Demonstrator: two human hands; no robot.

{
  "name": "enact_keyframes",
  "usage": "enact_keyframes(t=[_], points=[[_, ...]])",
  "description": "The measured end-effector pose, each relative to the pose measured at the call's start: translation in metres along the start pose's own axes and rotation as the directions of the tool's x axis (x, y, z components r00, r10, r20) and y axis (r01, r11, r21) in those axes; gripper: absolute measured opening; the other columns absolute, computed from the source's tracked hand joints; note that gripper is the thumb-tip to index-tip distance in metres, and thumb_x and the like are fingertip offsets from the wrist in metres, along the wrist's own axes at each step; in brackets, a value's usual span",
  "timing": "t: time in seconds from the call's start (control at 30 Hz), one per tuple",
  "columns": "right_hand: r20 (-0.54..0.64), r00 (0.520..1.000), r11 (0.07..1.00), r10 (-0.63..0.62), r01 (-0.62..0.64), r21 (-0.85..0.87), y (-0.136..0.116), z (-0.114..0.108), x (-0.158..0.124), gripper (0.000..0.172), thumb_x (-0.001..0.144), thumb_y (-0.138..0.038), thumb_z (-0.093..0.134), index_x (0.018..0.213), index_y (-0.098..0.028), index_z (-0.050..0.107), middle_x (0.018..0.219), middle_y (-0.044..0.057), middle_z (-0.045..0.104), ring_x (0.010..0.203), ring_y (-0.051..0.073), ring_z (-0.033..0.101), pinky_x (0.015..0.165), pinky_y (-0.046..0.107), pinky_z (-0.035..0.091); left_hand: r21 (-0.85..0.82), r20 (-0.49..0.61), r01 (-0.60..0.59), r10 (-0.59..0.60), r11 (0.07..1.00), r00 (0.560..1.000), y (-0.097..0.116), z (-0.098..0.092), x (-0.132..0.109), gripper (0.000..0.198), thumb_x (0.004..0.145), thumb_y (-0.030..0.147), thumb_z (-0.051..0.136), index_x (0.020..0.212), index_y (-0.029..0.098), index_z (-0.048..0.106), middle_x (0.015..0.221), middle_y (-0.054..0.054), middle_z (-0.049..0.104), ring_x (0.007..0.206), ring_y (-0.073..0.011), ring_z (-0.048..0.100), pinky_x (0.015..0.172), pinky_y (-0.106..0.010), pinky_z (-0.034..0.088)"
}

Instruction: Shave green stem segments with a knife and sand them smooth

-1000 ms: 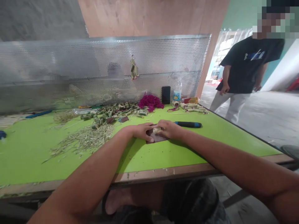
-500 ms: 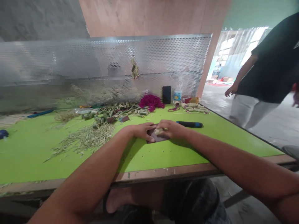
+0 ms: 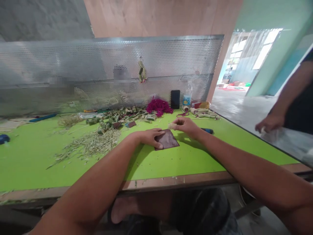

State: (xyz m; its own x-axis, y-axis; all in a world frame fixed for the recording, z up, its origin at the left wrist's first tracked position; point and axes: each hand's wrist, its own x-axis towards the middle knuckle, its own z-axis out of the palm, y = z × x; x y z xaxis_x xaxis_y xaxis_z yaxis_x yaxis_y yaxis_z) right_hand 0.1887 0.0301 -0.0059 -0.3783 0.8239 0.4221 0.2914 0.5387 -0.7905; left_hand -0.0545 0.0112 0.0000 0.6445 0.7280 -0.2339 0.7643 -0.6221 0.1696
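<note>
A dark brown sheet of sandpaper (image 3: 168, 140) lies flat on the green tabletop (image 3: 195, 161). My left hand (image 3: 151, 137) rests on its left edge, thumb and fingers spread apart and pressing it down. Just above the sheet's far right corner, my right hand (image 3: 184, 126) is closed in a pinch on a short pale piece of stalk (image 3: 171, 126), partly hidden by the fingers. Behind my right wrist, a black and blue tool handle (image 3: 207, 130) shows in part.
Pale shavings (image 3: 95, 143) and cut green stalk pieces (image 3: 117, 117) spread to the left. Purple fibre (image 3: 159, 106), a phone (image 3: 175, 99), a plastic bottle (image 3: 187, 98) and more pale pieces (image 3: 206, 113) line the back. A person's hand (image 3: 272, 122) is beyond the right edge.
My right hand has lifted off the sandpaper and moved up and right with the pale stalk piece. My left hand stays put. The other person has come closer on the right.
</note>
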Motion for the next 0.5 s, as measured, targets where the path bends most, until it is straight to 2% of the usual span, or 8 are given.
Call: enact_keyframes(t=[0.1,0.17,0.23,0.3,0.4,0.43,0.47,0.5], points=[[0.106,0.989,0.855,0.101,-0.141,0.499,-0.008,0.002,-0.005,0.03,0.066,-0.035,0.078,0.087,-0.018,0.065,0.085,0.001,0.067,0.078,0.014,0.062,0.076,0.032,0.051,0.01,-0.064,-0.029,0.03,1.0,0.998,-0.001,0.001,-0.004,0.102,0.072,0.071,0.058,0.151,0.018,0.022,0.158,-0.013,0.013,0.144,-0.032,0.015,0.116,-0.041,0.017],[0.145,0.981,0.738,0.128,-0.192,0.647,-0.012,0.001,-0.007,0.03,0.068,-0.032,0.078,0.092,-0.019,0.065,0.091,0.001,0.068,0.081,0.014,0.063,0.078,0.032,0.053,0.02,-0.167,-0.075,0.078,0.997,0.983,0.002,-0.005,-0.008,0.092,0.074,0.064,0.062,0.148,0.019,0.031,0.155,-0.013,0.024,0.141,-0.031,0.025,0.114,-0.04,0.023],[0.155,0.978,0.671,0.139,-0.208,0.711,-0.013,-0.002,-0.007,0.027,0.071,-0.03,0.077,0.092,-0.019,0.066,0.092,0.001,0.069,0.08,0.013,0.064,0.077,0.03,0.055,0.03,-0.377,-0.142,0.143,0.989,0.915,0.012,-0.016,-0.015,0.063,0.08,0.055,0.062,0.133,0.022,0.053,0.141,-0.01,0.048,0.128,-0.0267,0.046,0.106,-0.038,0.036],[0.149,0.979,0.632,0.14,-0.204,0.748,-0.013,-0.006,-0.006,0.024,0.073,-0.028,0.076,0.092,-0.018,0.065,0.092,0.001,0.069,0.08,0.012,0.065,0.077,0.028,0.056,0.056,-0.651,-0.216,0.2,0.975,0.732,0.033,-0.027,-0.026,0.029,0.088,0.046,0.055,0.095,0.022,0.071,0.097,-0.006,0.071,0.092,-0.0191,0.065,0.086,-0.032,0.05],[0.164,0.981,0.602,0.101,-0.191,0.775,-0.012,-0.01,-0.006,0.023,0.075,-0.025,0.074,0.095,-0.018,0.064,0.093,0.001,0.069,0.083,0.013,0.065,0.078,0.029,0.057,0.219,-0.922,-0.358,0.312,0.908,0.227,0.083,-0.035,-0.058,0.021,0.086,0.042,0.058,0.076,0.025,0.067,0.063,0.001,0.064,0.062,-0.0133,0.061,0.062,-0.028,0.051],[0.169,0.982,0.593,0.083,-0.185,0.784,-0.012,-0.01,-0.006,0.024,0.075,-0.025,0.074,0.096,-0.019,0.063,0.093,0.001,0.069,0.084,0.013,0.066,0.078,0.029,0.057,0.257,-0.932,-0.388,0.333,0.885,0.143,0.101,-0.033,-0.073,0.018,0.084,0.043,0.059,0.077,0.028,0.067,0.06,0.002,0.061,0.06,-0.0145,0.061,0.06,-0.03,0.052],[0.176,0.982,0.583,0.066,-0.181,0.792,-0.012,-0.01,-0.006,0.026,0.075,-0.025,0.075,0.096,-0.019,0.062,0.093,0.001,0.069,0.084,0.013,0.066,0.078,0.029,0.057,0.29,-0.925,-0.413,0.364,0.863,0.111,0.118,-0.029,-0.09,0.015,0.081,0.045,0.061,0.08,0.031,0.068,0.058,0.002,0.06,0.06,-0.0165,0.061,0.059,-0.033,0.053],[0.181,0.982,0.574,0.052,-0.178,0.799,-0.013,-0.01,-0.006,0.027,0.074,-0.025,0.075,0.096,-0.019,0.062,0.092,0.0,0.069,0.083,0.012,0.065,0.077,0.029,0.057,0.291,-0.913,-0.416,0.38,0.861,0.147,0.133,-0.024,-0.108,0.014,0.077,0.046,0.064,0.085,0.036,0.068,0.058,0.002,0.06,0.06,-0.0188,0.062,0.058,-0.036,0.054]])
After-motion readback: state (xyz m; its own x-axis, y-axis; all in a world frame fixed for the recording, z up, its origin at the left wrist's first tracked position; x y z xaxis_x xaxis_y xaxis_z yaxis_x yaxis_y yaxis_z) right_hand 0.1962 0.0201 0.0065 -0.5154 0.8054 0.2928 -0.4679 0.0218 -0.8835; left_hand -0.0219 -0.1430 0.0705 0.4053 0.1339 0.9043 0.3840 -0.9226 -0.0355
